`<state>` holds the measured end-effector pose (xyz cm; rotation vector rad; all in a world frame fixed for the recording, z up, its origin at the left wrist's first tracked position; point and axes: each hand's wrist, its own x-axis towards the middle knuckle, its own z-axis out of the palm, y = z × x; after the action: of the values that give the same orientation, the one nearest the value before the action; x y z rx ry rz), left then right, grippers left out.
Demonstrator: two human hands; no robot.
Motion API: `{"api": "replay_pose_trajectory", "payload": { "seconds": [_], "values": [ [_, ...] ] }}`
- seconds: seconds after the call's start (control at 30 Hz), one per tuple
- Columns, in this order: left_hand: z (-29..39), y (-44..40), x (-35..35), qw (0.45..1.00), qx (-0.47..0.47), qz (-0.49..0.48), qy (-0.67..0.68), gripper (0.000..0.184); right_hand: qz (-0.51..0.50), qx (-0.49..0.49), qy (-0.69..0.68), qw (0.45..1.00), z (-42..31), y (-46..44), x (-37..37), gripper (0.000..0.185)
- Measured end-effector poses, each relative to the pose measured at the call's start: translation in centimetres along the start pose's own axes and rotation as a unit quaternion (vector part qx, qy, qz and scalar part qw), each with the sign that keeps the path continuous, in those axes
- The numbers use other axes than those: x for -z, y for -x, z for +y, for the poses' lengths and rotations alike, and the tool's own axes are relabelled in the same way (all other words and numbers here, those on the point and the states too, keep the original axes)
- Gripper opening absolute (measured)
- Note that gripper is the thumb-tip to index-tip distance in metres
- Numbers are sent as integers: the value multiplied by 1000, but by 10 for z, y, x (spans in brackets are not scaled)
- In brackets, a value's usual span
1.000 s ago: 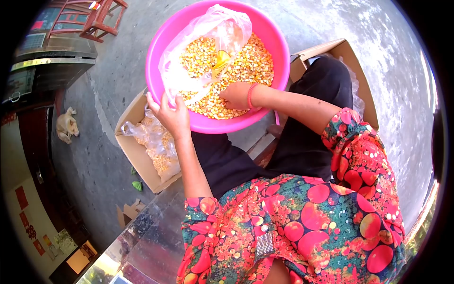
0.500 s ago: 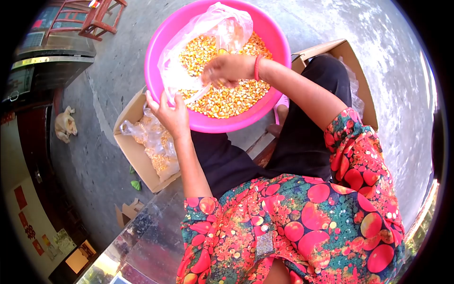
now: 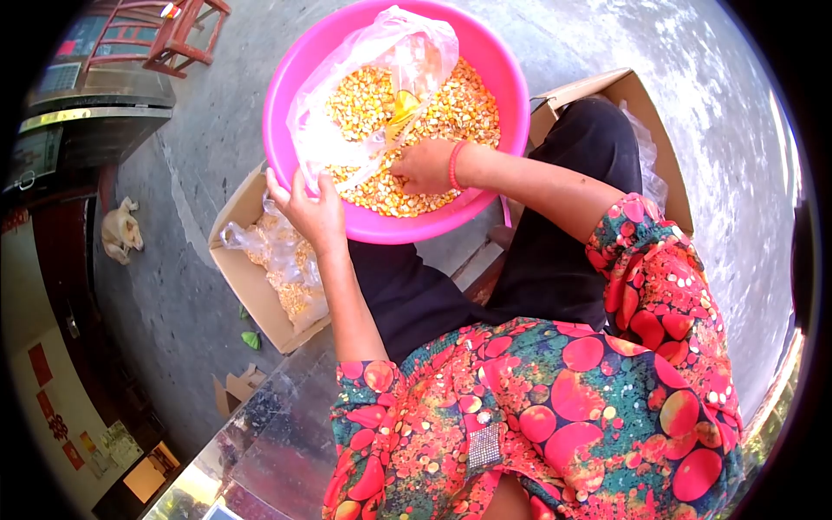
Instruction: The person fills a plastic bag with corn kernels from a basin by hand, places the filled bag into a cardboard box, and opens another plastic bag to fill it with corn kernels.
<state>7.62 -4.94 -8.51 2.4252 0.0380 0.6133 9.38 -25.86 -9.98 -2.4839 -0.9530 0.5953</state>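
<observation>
A pink basin (image 3: pixel 511 91) full of yellow corn kernels (image 3: pixel 468 100) rests before my knees. Inside it lies a clear plastic bag (image 3: pixel 316 113), its mouth spread, with kernels in and around it. My left hand (image 3: pixel 309 208) is at the basin's near left rim, thumb and fingers closed on the bag's edge. Down among the kernels at the near right side, my right hand (image 3: pixel 427 166) has its fingers curled into them; the fingertips are hidden. A yellow patch (image 3: pixel 404 108) shows by the bag; I cannot tell what it is.
At my left stands a cardboard box (image 3: pixel 238 282) holding a plastic bag of kernels (image 3: pixel 290 273). Another cardboard box (image 3: pixel 659 130) with plastic in it is at my right. A small pale animal (image 3: pixel 121 230) lies on the floor. A red wooden chair (image 3: pixel 182 39) stands at the far left.
My right hand has moved from over the bag toward the near right and down into the kernels, uncovering the yellow patch. My left hand stays at the rim.
</observation>
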Motion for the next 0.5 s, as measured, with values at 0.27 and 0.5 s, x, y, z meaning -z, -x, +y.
{"api": "replay_pose_trajectory", "payload": {
  "seconds": [0.27,0.5],
  "values": [
    [-2,0,0,1000,-13,4,-5,32,-112,11,-14,994,13,-8,-3,20],
    [0,0,1,1000,-3,1,-2,32,-231,-109,-148,955,15,12,44,18]
  ]
}}
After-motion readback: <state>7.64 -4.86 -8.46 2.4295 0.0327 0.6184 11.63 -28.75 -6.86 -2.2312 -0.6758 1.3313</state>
